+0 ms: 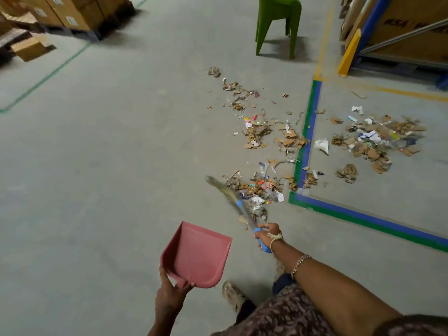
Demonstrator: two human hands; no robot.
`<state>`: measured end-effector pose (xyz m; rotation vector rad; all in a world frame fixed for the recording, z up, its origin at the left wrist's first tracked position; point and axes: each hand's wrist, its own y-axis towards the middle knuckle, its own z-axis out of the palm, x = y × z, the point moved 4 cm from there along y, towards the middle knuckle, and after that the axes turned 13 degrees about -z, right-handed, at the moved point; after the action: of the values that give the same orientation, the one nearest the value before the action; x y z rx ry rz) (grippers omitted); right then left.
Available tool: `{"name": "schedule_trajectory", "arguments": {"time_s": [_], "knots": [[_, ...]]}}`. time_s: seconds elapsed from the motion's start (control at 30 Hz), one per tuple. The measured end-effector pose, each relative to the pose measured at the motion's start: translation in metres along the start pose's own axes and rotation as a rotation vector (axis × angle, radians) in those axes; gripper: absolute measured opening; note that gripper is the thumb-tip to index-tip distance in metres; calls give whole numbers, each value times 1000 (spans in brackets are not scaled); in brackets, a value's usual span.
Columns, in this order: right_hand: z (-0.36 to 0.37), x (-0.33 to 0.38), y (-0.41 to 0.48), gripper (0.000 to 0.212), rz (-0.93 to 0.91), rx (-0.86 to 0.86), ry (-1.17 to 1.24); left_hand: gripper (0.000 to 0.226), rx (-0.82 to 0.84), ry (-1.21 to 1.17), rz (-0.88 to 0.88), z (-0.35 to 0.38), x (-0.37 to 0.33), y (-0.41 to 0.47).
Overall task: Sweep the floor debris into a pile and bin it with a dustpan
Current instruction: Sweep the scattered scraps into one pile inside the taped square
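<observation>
Left hand (173,291) holds pink dustpan (196,255), right hand (268,235) holds broom (232,197), beside debris (261,185).
Fingers of both hands are curled round the handles. Dustpan smooth plastic, tilted; broom blue-handled, bristles blurred, touching torn cardboard, paper and plastic scraps. Matte grey concrete floor (109,166), green-blue tape (306,132), green plastic chair (278,18), cardboard boxes (72,13); labels unreadable.

Red lettering (394,22) on cardboard carton (417,10), top right: blurred, unreadable. Labels (71,20) on stacked boxes (97,10): illegible.
</observation>
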<state>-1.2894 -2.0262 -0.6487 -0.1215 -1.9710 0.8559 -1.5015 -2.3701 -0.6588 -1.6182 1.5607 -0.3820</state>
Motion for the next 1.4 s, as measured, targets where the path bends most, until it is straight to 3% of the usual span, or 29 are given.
{"name": "schedule_trajectory", "arguments": {"time_s": [0.27,0.47,0.67,0.9,1.03,1.17,1.4], "knots": [[-103,-6,76,51,-87,-191,-198,134,20,-14,-26,20,-6,-31],[-166,-1,53,61,-196,-224,-151,134,-6,25,-16,53,-36,-56],[-193,-40,12,62,-284,-24,-116,143,22,165,-29,77,-53,-71],[-182,-92,4,61,-397,411,-505,141,27,185,-86,104,-50,-107],[-167,-113,14,59,-342,595,-660,148,-12,156,-164,119,-23,-104],[-178,-132,28,53,-277,614,-705,142,-46,130,-185,130,-16,-126],[-249,-148,57,54,-246,481,-753,135,-63,105,-222,155,2,-142]]}}
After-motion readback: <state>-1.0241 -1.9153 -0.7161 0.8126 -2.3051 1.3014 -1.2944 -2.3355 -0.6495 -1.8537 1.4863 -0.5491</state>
